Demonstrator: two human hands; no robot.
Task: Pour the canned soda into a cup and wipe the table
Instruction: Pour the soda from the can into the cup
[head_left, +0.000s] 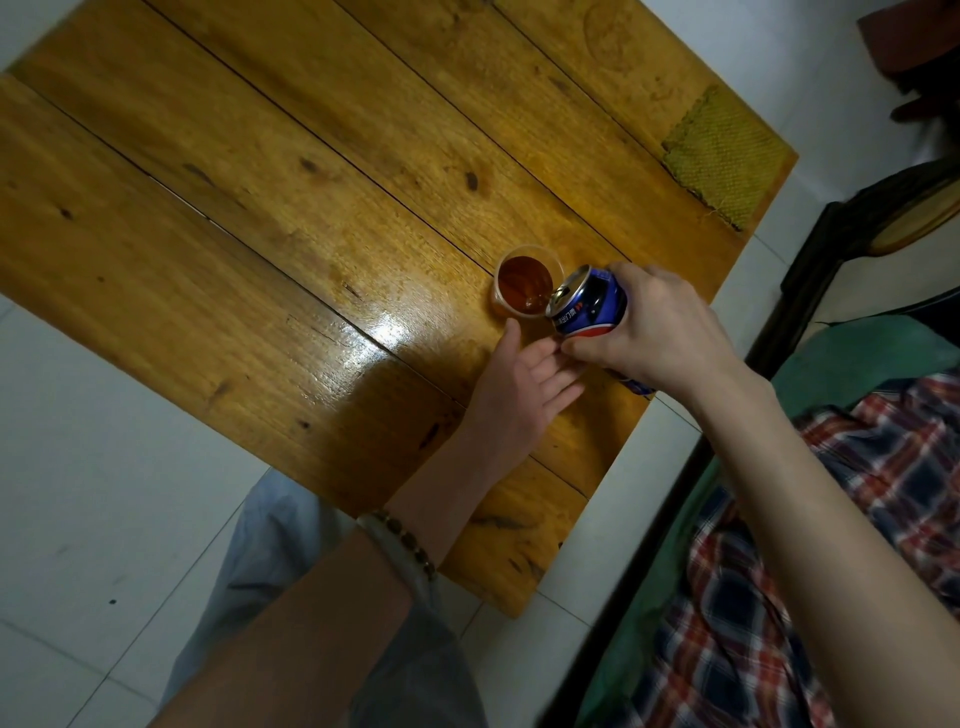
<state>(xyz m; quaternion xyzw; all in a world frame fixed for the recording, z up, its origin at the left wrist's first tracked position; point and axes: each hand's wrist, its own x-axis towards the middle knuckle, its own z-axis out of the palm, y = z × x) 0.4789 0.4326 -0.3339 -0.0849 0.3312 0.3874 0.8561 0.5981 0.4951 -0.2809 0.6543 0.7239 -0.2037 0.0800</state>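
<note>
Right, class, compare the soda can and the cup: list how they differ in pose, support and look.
The can is tipped toward the cup, which stands upright. The right hand holds the can aloft; the cup rests on the table. The can is opaque blue; the cup is clear, showing brown soda. Both are round.

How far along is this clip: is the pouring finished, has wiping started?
Pouring is underway: the cup already holds brown soda, and the right hand grips the can tilted with its mouth at the rim. The left hand lies open on the table beside the cup. Wiping is left: the cloth lies untouched at the far corner.
</note>
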